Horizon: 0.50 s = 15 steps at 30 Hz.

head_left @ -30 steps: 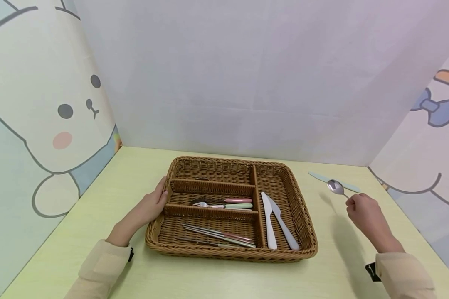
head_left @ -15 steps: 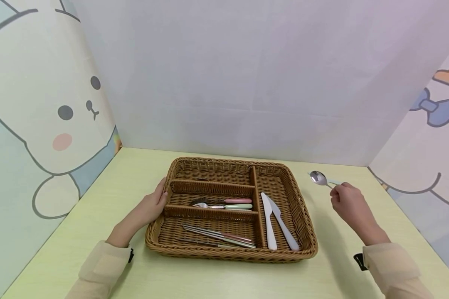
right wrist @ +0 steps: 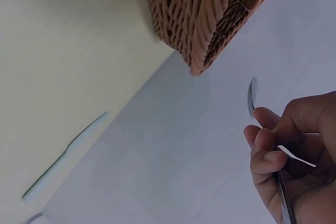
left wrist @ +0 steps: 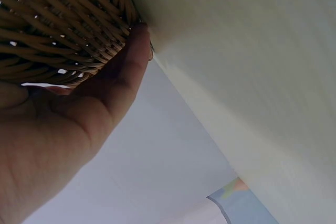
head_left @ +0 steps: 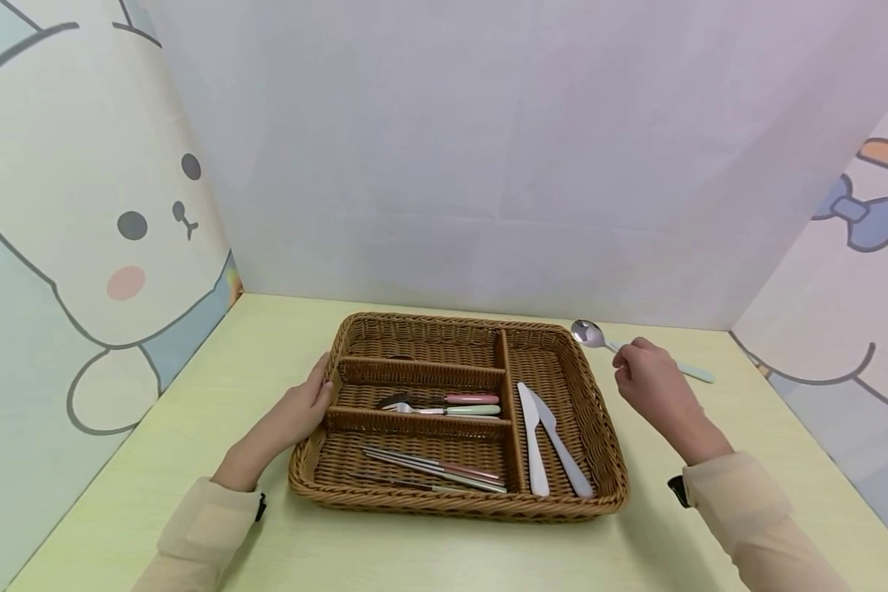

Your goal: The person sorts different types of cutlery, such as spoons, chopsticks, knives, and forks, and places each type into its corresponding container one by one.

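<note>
My right hand [head_left: 654, 385] pinches a metal spoon [head_left: 588, 333], its bowl pointing left over the basket's far right corner. In the right wrist view the spoon's handle [right wrist: 286, 203] runs through the curled fingers. A woven brown basket [head_left: 455, 506] with several compartments sits in the middle of the table. My left hand [head_left: 296, 413] holds its left side, with fingers along the outer wall in the left wrist view. Two pale knives [head_left: 535, 444] lie in the right compartment. A fork [head_left: 429, 409] and a pink handle [head_left: 471, 399] lie in the middle left one.
Several chopsticks [head_left: 437, 469] lie in the near left compartment. A dark piece [head_left: 401, 357] shows partly in the far left one. A pale green knife [head_left: 696, 373] lies on the table at right, partly behind the hand. A grey-white wall [head_left: 488, 164] closes the back.
My right hand has carried the spoon leftward and slightly away, from above the table near the green knife to the basket's far right corner. The left hand and basket have stayed put.
</note>
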{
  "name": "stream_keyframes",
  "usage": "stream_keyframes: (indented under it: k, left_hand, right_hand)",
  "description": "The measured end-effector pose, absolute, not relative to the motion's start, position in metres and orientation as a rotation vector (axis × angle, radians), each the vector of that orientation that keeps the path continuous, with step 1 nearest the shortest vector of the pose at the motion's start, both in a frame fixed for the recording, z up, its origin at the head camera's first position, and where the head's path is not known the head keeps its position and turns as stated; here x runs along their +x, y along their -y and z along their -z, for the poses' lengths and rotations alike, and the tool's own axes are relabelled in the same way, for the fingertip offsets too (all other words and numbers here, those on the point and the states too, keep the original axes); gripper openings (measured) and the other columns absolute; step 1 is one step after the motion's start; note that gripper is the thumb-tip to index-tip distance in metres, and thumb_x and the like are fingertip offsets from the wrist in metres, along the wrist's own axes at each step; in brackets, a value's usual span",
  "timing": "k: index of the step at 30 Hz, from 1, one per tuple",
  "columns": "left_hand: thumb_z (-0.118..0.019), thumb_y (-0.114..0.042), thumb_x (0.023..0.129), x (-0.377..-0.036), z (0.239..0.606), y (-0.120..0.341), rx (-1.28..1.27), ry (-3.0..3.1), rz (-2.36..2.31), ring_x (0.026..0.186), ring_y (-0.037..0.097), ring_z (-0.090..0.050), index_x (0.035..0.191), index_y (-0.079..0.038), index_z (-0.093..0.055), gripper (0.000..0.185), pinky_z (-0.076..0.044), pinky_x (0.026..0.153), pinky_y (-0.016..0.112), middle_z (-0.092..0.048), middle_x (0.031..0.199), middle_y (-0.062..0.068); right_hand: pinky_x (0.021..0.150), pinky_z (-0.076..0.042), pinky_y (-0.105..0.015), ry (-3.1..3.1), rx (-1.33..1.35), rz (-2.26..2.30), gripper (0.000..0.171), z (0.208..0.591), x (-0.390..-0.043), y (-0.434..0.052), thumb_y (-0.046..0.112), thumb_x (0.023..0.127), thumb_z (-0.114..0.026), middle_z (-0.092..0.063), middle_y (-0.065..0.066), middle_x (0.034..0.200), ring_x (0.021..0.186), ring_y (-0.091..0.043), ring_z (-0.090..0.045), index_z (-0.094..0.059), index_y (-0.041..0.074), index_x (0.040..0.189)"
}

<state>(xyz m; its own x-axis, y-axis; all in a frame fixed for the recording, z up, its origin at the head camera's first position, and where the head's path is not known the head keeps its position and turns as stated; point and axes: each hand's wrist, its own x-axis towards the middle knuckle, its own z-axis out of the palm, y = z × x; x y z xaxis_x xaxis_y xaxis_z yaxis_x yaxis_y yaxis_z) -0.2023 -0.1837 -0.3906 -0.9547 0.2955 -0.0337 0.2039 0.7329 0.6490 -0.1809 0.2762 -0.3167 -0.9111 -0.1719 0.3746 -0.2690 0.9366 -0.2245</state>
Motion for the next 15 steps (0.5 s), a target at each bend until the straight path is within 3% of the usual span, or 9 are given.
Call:
stream_keyframes:
  k: [15]
  left_hand:
    - [-0.028,-0.017,0.101,-0.201,0.39,0.183,0.405,-2.805,-1.014,0.041,0.012,-0.03,0.146,0.002,0.002,0.057,-0.035,0.048,0.03,-0.038,0.052,0.001]
  right_hand:
    - [0.06,-0.049,-0.035,2.8,0.462,-0.306,0.019,0.309,-0.201,-0.224,-0.008,0.084,-0.046,-0.054,-0.013,0.077,0.066,-0.022,-0.054,-0.065,-0.005,0.083]
